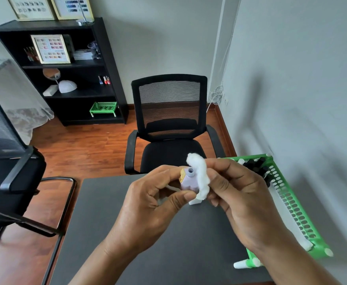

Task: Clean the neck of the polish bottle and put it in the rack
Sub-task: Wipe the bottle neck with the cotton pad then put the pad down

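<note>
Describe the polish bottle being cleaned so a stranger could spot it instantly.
Above the dark table, both hands meet. The left hand pinches a small lilac polish bottle, open neck up, beside the cotton in the right hand. Unlike the black-capped bottles in the green rack, it is uncapped.

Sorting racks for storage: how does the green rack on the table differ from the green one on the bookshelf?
The table rack holds dark-capped bottles at its far end; the bookshelf rack looks empty. The table rack lies beside the right hand; the bookshelf rack sits across the room. Both are green, perforated, white-footed.
</note>
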